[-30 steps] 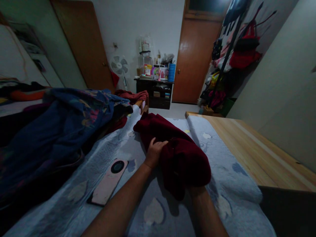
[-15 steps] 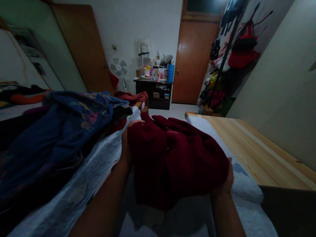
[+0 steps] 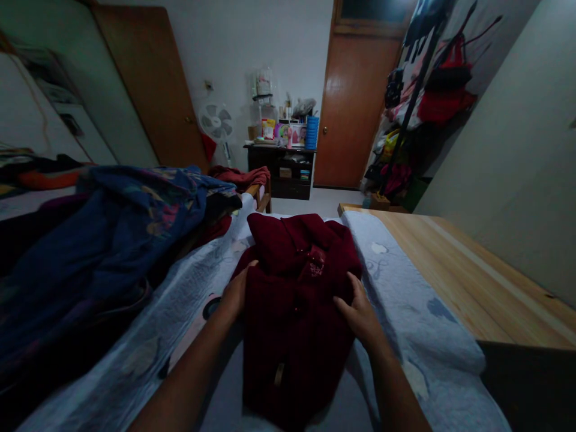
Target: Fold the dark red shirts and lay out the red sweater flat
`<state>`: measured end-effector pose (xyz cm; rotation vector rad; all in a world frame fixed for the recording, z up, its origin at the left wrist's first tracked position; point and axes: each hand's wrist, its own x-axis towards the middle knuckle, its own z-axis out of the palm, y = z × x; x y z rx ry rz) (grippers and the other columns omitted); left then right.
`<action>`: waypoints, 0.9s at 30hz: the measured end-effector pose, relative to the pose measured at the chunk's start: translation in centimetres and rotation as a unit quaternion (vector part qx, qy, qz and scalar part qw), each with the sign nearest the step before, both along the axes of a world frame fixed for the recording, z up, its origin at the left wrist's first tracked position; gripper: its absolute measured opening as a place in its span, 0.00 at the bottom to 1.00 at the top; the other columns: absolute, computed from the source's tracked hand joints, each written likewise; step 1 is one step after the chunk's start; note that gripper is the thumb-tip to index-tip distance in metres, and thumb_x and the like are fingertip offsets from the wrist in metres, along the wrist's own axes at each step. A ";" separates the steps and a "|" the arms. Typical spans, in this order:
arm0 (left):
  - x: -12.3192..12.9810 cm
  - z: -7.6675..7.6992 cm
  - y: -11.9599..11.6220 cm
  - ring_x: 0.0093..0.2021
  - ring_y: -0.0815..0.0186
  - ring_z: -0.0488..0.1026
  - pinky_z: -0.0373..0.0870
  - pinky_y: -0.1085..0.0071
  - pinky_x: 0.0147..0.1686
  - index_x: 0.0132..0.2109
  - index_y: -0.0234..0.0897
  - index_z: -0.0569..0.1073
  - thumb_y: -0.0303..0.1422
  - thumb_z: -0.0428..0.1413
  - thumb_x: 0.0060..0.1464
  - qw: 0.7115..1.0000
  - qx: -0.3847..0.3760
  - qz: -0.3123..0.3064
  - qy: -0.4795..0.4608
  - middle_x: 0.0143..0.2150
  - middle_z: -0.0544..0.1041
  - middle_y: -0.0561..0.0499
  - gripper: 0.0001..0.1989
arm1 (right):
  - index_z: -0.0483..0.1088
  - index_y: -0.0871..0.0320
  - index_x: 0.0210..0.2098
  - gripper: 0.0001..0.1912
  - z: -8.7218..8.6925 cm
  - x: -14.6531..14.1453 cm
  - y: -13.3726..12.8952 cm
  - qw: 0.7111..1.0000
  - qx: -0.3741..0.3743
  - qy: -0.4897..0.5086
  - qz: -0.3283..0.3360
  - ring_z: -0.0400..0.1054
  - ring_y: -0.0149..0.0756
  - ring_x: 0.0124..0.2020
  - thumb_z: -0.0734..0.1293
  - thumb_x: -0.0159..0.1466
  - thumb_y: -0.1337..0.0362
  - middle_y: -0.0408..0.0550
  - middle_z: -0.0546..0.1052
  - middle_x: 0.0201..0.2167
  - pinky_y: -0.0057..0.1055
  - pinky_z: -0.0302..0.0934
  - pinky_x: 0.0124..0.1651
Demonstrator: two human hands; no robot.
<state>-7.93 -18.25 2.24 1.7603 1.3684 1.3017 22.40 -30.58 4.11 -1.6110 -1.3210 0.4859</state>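
A dark red coat point(image 3: 288, 324) with a collar, buttons and a small patterned patch near the neck lies on the bed in front of me, its collar end away from me. At its left edge my left hand point(image 3: 237, 291) is closed on the fabric, the thumb side on top and the other fingers hidden by the cloth. My right hand point(image 3: 360, 309) rests against the right edge, thumb and forefinger spread apart on the fabric. A pale tag-like strip point(image 3: 279, 374) shows on the coat's lower part.
Blue patterned clothes point(image 3: 112, 240) are heaped along the left. The pale bed cover point(image 3: 405, 288) runs beneath the coat, with a wooden board point(image 3: 459, 264) to the right. Farther off stand a fan point(image 3: 217, 123), a dark cabinet point(image 3: 258, 174) and a door point(image 3: 355, 114); bags point(image 3: 443, 102) hang at right.
The coat has gone from bunched and lifted between both hands to laid lengthwise on the bed, collar and buttons showing. My right hand has moved left and its fingers have spread.
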 end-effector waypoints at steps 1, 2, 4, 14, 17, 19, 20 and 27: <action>-0.2 0.1 -0.1 0.55 0.53 0.71 0.65 0.57 0.57 0.58 0.40 0.70 0.35 0.53 0.51 0.999 0.004 -0.013 0.044 0.55 0.75 0.45 0.26 | 0.56 0.54 0.63 0.37 0.2 -0.1 0.0 1.000 0.011 -0.007 -0.005 0.52 0.47 0.66 0.66 0.56 0.56 0.54 0.60 0.64 0.50 0.44 0.68; -0.4 0.1 -0.3 0.58 0.54 0.68 0.62 0.56 0.59 0.62 0.39 0.64 0.34 0.51 0.53 0.995 0.014 -0.017 0.096 0.60 0.71 0.44 0.28 | 0.55 0.53 0.64 0.36 0.5 -0.1 -0.2 1.000 0.019 -0.007 -0.002 0.52 0.47 0.66 0.66 0.57 0.56 0.53 0.59 0.65 0.50 0.44 0.68; -0.8 0.3 -1.2 0.62 0.54 0.63 0.59 0.54 0.61 0.67 0.37 0.55 0.31 0.47 0.56 0.981 0.059 0.016 0.186 0.64 0.64 0.41 0.31 | 0.53 0.52 0.65 0.35 1.3 0.2 -0.8 0.999 0.018 0.011 0.039 0.49 0.46 0.67 0.63 0.59 0.59 0.50 0.56 0.67 0.50 0.45 0.68; -1.6 0.0 -7.2 0.69 0.50 0.48 0.47 0.47 0.65 0.71 0.38 0.38 0.25 0.44 0.59 0.908 0.227 0.022 0.352 0.70 0.52 0.38 0.37 | 0.47 0.50 0.69 0.38 1.6 2.8 -1.6 0.953 -0.032 -0.165 0.251 0.42 0.42 0.70 0.60 0.61 0.68 0.48 0.49 0.70 0.49 0.45 0.68; -0.5 -0.7 -8.4 0.71 0.49 0.42 0.47 0.43 0.64 0.71 0.35 0.33 0.22 0.44 0.57 0.908 0.256 -0.037 0.331 0.71 0.45 0.35 0.40 | 0.47 0.50 0.69 0.39 0.6 2.5 -0.3 0.932 -0.044 -0.310 0.184 0.37 0.50 0.71 0.62 0.60 0.68 0.50 0.46 0.71 0.54 0.44 0.67; 0.0 -1.3 -9.0 0.71 0.48 0.39 0.44 0.39 0.64 0.71 0.37 0.32 0.20 0.44 0.55 0.901 0.289 -0.053 0.320 0.72 0.41 0.36 0.41 | 0.49 0.49 0.69 0.38 0.4 2.3 0.4 0.912 -0.047 -0.386 0.132 0.34 0.54 0.71 0.61 0.61 0.69 0.50 0.44 0.71 0.58 0.43 0.65; 0.2 -1.5 -9.3 0.71 0.48 0.38 0.42 0.37 0.63 0.71 0.38 0.32 0.18 0.43 0.55 0.896 0.308 -0.058 0.315 0.72 0.40 0.37 0.42 | 0.49 0.48 0.68 0.37 0.5 2.2 0.8 0.902 -0.043 -0.413 0.118 0.33 0.55 0.71 0.61 0.61 0.69 0.49 0.42 0.71 0.59 0.43 0.65; 0.4 -1.5 -9.6 0.71 0.50 0.38 0.36 0.33 0.63 0.67 0.53 0.47 0.17 0.46 0.53 0.856 0.410 -0.136 0.285 0.73 0.46 0.49 0.39 | 0.50 0.53 0.68 0.35 0.5 1.8 3.7 0.844 -0.081 -0.473 0.240 0.36 0.49 0.71 0.59 0.63 0.66 0.50 0.47 0.71 0.56 0.34 0.67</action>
